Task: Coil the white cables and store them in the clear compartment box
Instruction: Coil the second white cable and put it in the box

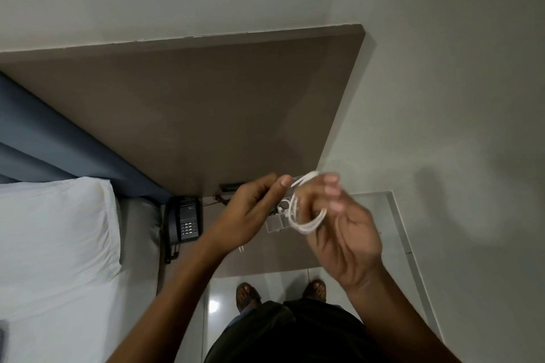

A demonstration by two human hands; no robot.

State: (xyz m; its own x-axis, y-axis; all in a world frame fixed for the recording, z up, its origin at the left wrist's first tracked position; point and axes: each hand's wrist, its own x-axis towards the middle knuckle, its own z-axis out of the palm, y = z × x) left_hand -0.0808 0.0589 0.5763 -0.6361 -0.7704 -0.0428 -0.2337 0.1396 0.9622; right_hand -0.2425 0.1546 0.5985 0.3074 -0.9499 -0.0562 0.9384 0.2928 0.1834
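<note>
One white cable [306, 215], looped around the right hand [345, 233] at frame centre; left hand [253, 209] pinches its end above one clear box [277, 222].

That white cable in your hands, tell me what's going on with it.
A person stands at a bedside table and winds a white cable into loops around the fingers of the right hand. The left hand pinches the free end near the thumb and feeds it in. The coil is held in the air, not yet stored. The clear compartment box sits on the table just behind the hands, partly hidden. A black phone sits at left.
</note>
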